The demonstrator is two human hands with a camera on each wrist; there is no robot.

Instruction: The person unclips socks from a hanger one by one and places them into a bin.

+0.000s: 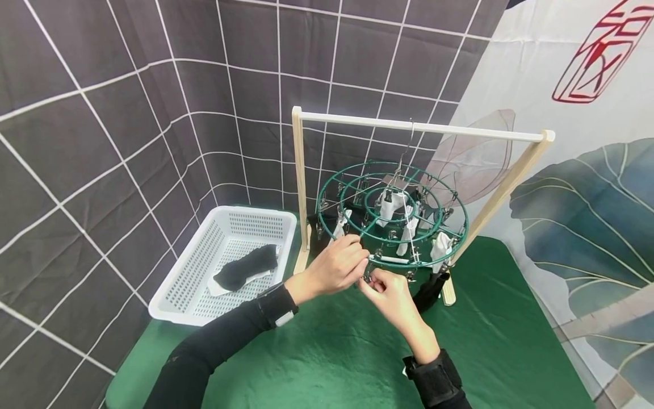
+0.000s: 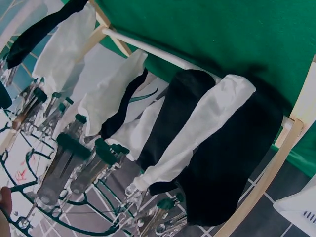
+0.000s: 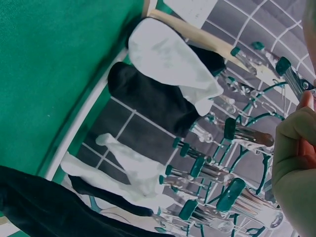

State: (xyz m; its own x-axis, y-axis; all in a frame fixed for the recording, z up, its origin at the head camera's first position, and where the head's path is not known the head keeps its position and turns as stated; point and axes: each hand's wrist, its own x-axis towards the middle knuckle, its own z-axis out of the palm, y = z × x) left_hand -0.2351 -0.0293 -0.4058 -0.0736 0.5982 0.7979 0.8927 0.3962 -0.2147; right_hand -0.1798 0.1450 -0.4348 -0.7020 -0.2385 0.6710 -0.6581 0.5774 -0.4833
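Note:
A round green drying hanger (image 1: 443, 258) with clear, green-tipped clips hangs by its hook from a rack. At its near edge my left hand (image 1: 339, 261) curls its fingers on the outer ring. Just right of it, my right hand (image 1: 390, 298) is bent below the ring, pinching a clip (image 3: 292, 79) by its end. White socks (image 2: 207, 128) and black socks (image 3: 148, 98) dangle from other clips, seen from below in both wrist views. Only a sliver of the left hand shows in the left wrist view.
A white basket (image 1: 176, 284) stands at the left, holding a black sock (image 1: 247, 267) on a white one. The rack has a white bar (image 1: 357, 120) and wooden legs (image 1: 503, 184). A green cloth (image 1: 327, 352) covers the table; a gridded curtain (image 1: 245, 91) hangs behind.

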